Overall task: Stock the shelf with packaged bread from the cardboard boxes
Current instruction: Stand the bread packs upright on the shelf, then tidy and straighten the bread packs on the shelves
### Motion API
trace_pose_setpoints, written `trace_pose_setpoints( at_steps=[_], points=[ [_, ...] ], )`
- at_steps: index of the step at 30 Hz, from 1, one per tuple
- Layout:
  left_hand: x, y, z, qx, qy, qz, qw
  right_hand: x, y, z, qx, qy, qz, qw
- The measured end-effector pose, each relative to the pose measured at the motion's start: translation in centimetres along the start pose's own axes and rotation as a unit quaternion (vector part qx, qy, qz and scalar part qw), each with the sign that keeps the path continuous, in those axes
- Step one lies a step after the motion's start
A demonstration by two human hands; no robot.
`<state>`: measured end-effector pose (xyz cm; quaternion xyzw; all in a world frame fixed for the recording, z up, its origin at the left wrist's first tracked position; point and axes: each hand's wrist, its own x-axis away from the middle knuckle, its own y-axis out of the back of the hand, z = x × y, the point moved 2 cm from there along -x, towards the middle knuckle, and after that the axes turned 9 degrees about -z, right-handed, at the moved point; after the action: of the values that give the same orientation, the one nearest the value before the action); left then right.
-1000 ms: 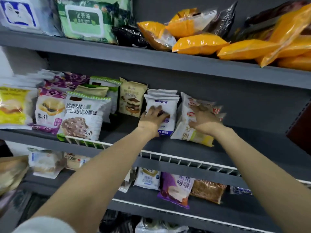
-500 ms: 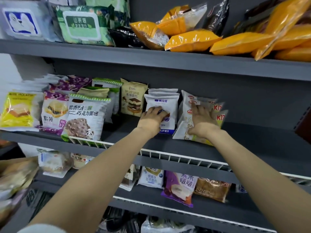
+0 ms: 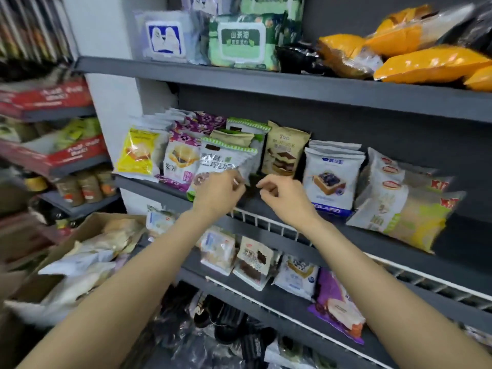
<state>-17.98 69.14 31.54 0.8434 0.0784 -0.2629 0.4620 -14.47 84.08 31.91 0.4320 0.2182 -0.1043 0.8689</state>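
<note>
The middle shelf (image 3: 354,235) holds a row of upright bread packs. My left hand (image 3: 217,194) is at the lower right corner of the white chocolate bread pack with green trim (image 3: 225,159), fingers curled and pinching its edge. Just right of it, my right hand (image 3: 283,199) hovers with curled fingers and holds nothing, in front of the gap beside the brown layered-cake pack (image 3: 285,153). The white-and-blue toast packs (image 3: 331,177) and the yellow-green packs (image 3: 404,209) stand further right. A cardboard box (image 3: 80,230) with loose bread packs sits at lower left.
A white wire rail (image 3: 269,226) runs along the shelf's front edge. The shelf below carries several small bread packs (image 3: 253,262). Above are wet-wipe packs (image 3: 241,39) and orange bags (image 3: 426,63). Another rack with red boxes (image 3: 45,98) stands at left.
Both hands left the white-and-blue pack and the yellow-green pack and moved left to the chocolate pack. The view swung left, bringing the cardboard box and side rack into sight.
</note>
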Motion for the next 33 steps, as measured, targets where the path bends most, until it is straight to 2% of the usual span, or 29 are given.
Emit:
trace_pose_setpoints(
  at_steps=[5, 10, 16, 18, 26, 30, 33],
  points=[
    [4.8, 5.9, 12.8, 0.011, 0.126, -0.010, 0.992, 0.4, -11.0, 9.6, -0.041, 0.053, 0.105, 0.992],
    [11.7, 12.7, 28.0, -0.018, 0.236, -0.002, 0.972, 2.3, -25.3, 20.8, -0.062, 0.078, 0.230, 0.968],
    [21.2, 19.1, 47.3, -0.066, 0.360, 0.074, 0.928, 7.1, -43.2, 32.2, -0.095, 0.060, 0.359, 0.926],
    [24.0, 20.3, 52.8, -0.071, 0.395, 0.099, 0.910, 8.6, -48.7, 34.7, -0.110, 0.018, 0.401, 0.909],
    [33.7, 17.7, 69.1, -0.058, 0.534, 0.155, 0.829, 13.6, -69.0, 37.9, -0.095, -0.141, 0.478, 0.862],
    [36.1, 13.6, 74.9, -0.032, 0.563, 0.178, 0.806, 15.4, -78.7, 35.8, -0.067, -0.234, 0.499, 0.832],
    [37.1, 9.7, 77.9, 0.011, 0.552, 0.234, 0.800, 16.1, -84.9, 33.2, -0.038, -0.295, 0.480, 0.826]
  ],
)
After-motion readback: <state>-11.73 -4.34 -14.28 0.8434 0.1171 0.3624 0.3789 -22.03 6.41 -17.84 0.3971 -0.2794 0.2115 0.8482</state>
